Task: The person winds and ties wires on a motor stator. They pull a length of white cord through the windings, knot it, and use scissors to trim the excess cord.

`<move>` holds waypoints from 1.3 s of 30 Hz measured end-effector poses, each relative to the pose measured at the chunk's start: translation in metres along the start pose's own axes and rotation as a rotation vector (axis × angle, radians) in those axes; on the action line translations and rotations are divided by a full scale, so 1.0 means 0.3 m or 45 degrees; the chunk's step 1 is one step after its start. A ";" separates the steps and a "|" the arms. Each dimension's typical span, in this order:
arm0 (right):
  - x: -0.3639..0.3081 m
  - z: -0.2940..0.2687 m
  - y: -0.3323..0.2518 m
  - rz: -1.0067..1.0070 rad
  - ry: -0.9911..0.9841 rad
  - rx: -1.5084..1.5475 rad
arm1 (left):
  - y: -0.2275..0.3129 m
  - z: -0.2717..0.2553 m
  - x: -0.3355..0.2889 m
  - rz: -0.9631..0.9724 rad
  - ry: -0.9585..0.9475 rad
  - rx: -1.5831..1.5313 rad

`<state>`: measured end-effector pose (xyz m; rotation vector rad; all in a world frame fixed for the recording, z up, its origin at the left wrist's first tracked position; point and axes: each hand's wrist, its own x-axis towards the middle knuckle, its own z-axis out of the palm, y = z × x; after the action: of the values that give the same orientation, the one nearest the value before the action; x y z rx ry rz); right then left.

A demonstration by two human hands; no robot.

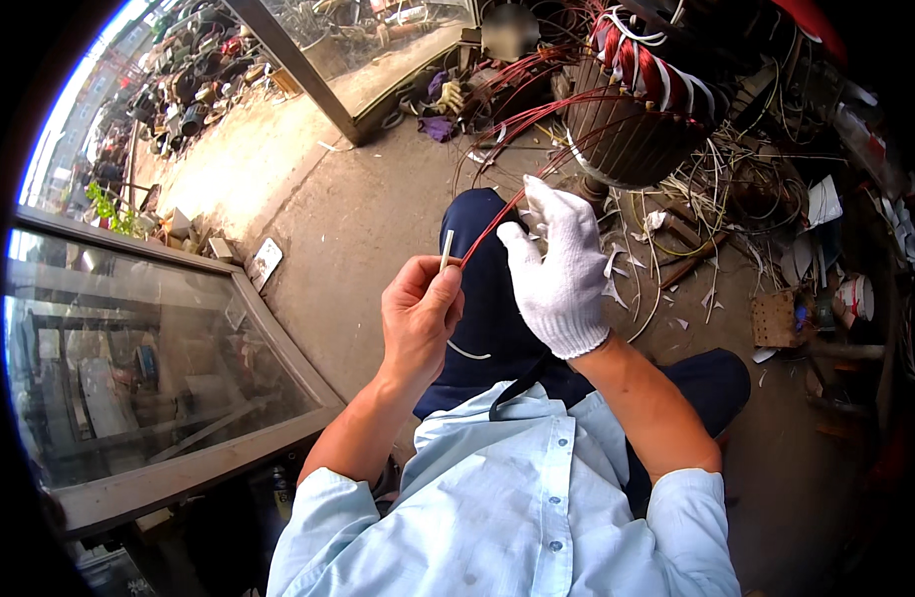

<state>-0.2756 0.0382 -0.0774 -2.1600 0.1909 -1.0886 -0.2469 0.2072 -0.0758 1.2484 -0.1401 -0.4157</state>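
Concrete floor [358,229] littered with scraps, motor stator [632,109] ahead. Bare left hand [418,318] pinches a white sleeve [447,249] on red wire [497,221] between thumb and fingertips; gloved right hand [559,274], fingers loosely spread, touches the wire just beside.

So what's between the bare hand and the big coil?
Red wires stretch from the left hand to the coil, past the gloved right hand, in the head view.

The bare left hand [419,316] pinches a thin white sleeve [447,248] on a red wire [497,224]. The gloved right hand [557,267] touches that wire below the motor stator [641,109].
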 end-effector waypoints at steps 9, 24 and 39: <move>0.050 -0.038 -0.044 1.090 -1.003 1.112 | -0.025 -0.034 -0.066 -0.039 -0.096 -0.139; 0.088 0.003 -0.113 0.997 -1.112 1.084 | -0.007 -0.160 -0.124 0.021 0.000 0.098; 0.134 0.018 -0.168 0.941 -0.874 1.063 | 0.092 -0.141 -0.129 0.363 -0.068 0.664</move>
<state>-0.2547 0.0617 -0.0208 -1.3767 0.1522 0.0527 -0.2622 0.2666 -0.0586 1.6999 -0.4900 -0.1653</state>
